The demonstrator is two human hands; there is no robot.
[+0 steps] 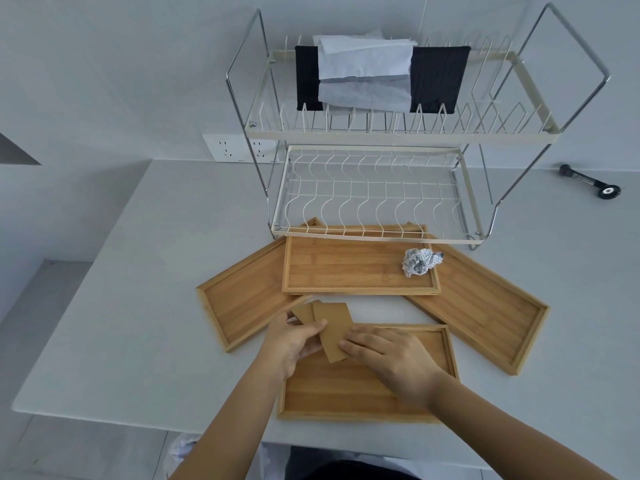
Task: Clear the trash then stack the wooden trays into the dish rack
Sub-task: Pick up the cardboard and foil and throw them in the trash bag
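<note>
Seen from a head camera: two bare hands meeting over brown cardboard pieces [330, 329] at the far left corner of the nearest wooden tray [349, 393], at 6 o'clock on a white counter [138, 271]. Left hand [294, 337] closed on the cardboard, thumb pressed across the top and fingers curled beneath, holding at least two overlapping pieces. Right hand [388, 355] laid flat and open, palm down, fingertips touching the lower edge of the larger piece, gripping nothing. Fanned out beyond: a left tray [242, 299] angled at 9 o'clock, a centre tray [346, 268] square-on at the middle, a right tray [485, 306] angled at 3 o'clock, all empty save a crumpled paper ball [420, 262] resting at the centre tray's right end, near its far rim. Standing at 12 o'clock, a two-tier wire dish rack [374, 202], lower tier bare, its front edge overlapping the far rims of the trays. Draped over the upper tier, a black cloth [436, 77] with white paper sheets [363, 74] lying across it. Lying at 2 o'clock on the counter, well apart from the rack, a small black roller tool [588, 183]. Set in the wall behind the rack's left leg, a white socket panel [228, 148].
</note>
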